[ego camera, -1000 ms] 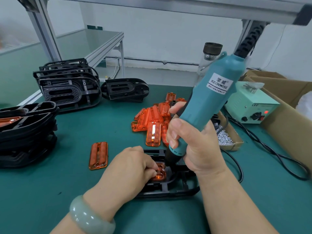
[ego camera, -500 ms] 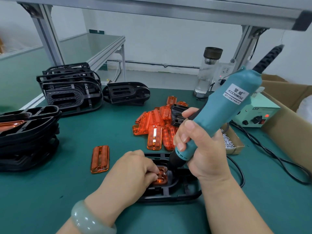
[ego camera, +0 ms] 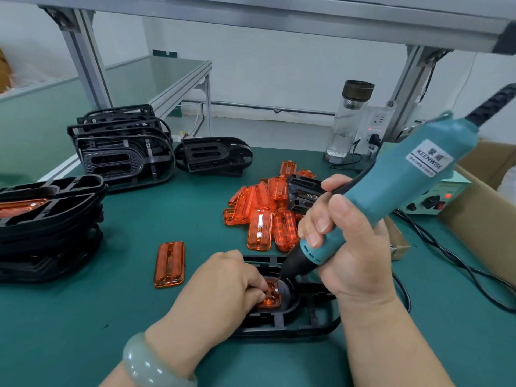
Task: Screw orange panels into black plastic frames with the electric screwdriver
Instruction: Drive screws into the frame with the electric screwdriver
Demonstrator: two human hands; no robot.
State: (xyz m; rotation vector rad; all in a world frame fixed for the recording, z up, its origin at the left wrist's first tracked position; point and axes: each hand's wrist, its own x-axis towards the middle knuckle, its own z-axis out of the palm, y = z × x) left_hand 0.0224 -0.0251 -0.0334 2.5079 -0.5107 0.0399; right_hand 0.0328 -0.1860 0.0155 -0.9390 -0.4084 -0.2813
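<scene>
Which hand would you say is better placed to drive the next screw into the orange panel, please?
The right hand: it grips the electric screwdriver, whose tip hovers just above the orange panel in the black frame. The left hand holds that panel steady.

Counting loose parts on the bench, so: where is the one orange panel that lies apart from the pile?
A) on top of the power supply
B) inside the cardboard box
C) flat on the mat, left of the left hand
C: the lone orange panel lies flat on the green mat, left of the left hand, whose curled fingers hold down the seated panel.
</scene>
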